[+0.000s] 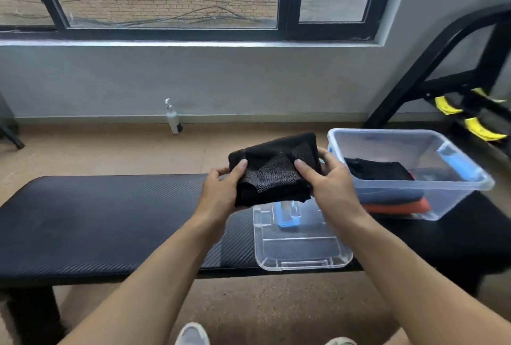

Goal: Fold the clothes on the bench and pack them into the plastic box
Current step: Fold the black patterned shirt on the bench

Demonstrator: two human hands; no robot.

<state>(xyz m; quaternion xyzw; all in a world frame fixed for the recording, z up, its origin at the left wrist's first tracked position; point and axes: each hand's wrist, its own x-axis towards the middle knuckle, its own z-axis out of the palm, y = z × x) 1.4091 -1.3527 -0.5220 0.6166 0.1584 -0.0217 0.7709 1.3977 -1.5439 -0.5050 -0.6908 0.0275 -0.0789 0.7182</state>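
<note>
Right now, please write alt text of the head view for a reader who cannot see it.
Both hands, left hand and right hand, hold a folded black garment above a black bench. Beside it stands an open plastic box with folded clothes; its lid lies on the bench.

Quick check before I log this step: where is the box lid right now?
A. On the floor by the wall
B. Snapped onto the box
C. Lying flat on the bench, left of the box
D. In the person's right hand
C: the clear lid lies flat on the bench beside the open plastic box, while both hands hold the folded black garment above it.
</note>
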